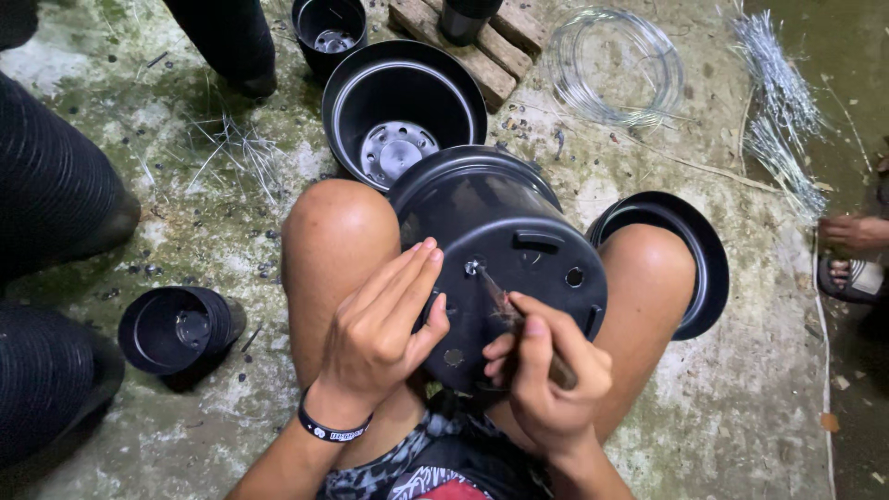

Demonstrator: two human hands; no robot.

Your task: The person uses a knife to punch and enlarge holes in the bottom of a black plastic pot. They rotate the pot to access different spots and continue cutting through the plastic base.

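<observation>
Person seated on floor, working a pointed tool into base of upturned black pot, centre frame.
Left hand [375, 338] fingers together, pressed flat on the black pot [505, 245] resting between the knees; right hand [546, 380] fingers clamped on pointed tool [500, 301], tip at one base hole. Several holes already show; empty pots [398, 106] and wire coil [616, 65] lie upper frame.

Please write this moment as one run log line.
left hand: steadies black pot | right hand: holds pointed tool at pot base hole | pot between knees
</observation>
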